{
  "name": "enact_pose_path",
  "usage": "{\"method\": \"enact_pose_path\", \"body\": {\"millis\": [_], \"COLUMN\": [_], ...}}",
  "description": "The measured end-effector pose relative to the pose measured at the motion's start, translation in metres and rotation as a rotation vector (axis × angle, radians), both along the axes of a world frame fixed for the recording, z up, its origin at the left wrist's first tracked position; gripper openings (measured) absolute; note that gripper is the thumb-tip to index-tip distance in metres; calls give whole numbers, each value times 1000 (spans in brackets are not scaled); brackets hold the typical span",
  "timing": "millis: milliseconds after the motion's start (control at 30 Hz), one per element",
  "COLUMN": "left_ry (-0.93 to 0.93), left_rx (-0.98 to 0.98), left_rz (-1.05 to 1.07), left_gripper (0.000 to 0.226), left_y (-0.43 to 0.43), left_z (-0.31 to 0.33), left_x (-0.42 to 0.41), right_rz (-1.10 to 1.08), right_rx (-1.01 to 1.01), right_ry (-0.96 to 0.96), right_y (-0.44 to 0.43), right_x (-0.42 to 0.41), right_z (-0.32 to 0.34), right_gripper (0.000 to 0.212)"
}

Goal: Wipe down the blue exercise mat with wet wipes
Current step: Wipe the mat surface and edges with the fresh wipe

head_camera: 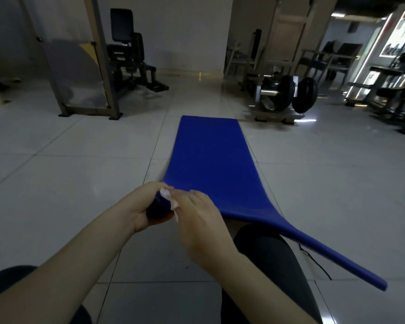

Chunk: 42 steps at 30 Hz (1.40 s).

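The blue exercise mat (211,157) stretches away from me over the tiled floor, its near end lifted off the ground and draped over my right knee. My left hand (142,208) grips the near left corner of the mat, fingers curled round its edge. My right hand (197,216) holds a crumpled white wet wipe (171,199) against that same corner, right beside the left hand. The wipe is mostly hidden between the two hands.
A weight rack with black plates (288,94) stands just beyond the mat's far right corner. A frame machine (89,66) and a black seat machine (129,54) stand at the far left. More gym equipment (393,90) lines the right side.
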State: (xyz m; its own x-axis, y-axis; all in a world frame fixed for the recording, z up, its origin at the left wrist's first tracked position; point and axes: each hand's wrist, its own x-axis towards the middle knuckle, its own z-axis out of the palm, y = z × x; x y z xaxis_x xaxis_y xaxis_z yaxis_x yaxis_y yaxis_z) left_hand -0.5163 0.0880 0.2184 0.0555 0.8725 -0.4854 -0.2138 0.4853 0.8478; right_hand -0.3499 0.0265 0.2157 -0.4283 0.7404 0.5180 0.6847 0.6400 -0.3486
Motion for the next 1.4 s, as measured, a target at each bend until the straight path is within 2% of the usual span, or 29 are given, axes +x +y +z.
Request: {"method": "enact_pose_path", "body": {"millis": [67,100,133,200,233,433,533,600,667,733,833,1033,1100,1233,1333,1400], "left_ry": [23,34,36,21,22,80,77,85,93,91,122,149,179,185,157,171], "left_rx": [12,13,7,1,-3,15,29,33,22,-14,-72,-75,-69,-69,-55,-66], "left_rz": [-22,-35,-44,-37,-28,45,9,14,38,49,114,132,148,170,118,118], "left_gripper": [19,11,5,17,16,9,4,17,15,14,25,29,26,7,10,13], "left_y": [-6,-9,-14,-17,-17,-17,-19,-19,-18,-18,-18,-16,-16,-23,-26,-24], "left_z": [0,2,4,5,5,5,4,4,4,5,7,8,6,1,-1,0], "left_x": [0,2,5,8,8,16,16,15,14,12,13,15,17,19,14,11], "right_rz": [1,15,21,2,-26,-281,-267,-237,-205,-164,-172,-397,-429,-288,-177,-193], "right_rx": [-3,-11,-31,-60,-45,48,-69,-170,-205,-212,-162,-243,-288,-346,-310,-305], "right_ry": [79,109,138,133,113,-6,-32,-34,-70,-82,-81,96,31,-56,-97,-141], "right_y": [2,5,8,12,13,7,5,7,8,5,-1,-5,-4,-2,-3,0], "right_x": [-3,-4,-6,-10,-12,-25,-37,-40,-40,-34,-9,52,43,-19,-46,-35], "right_z": [8,12,15,14,12,13,21,27,32,31,17,-1,1,12,22,25], "right_gripper": [26,17,18,22,22,15,14,16,14,10,17,31,27,17,14,14]}}
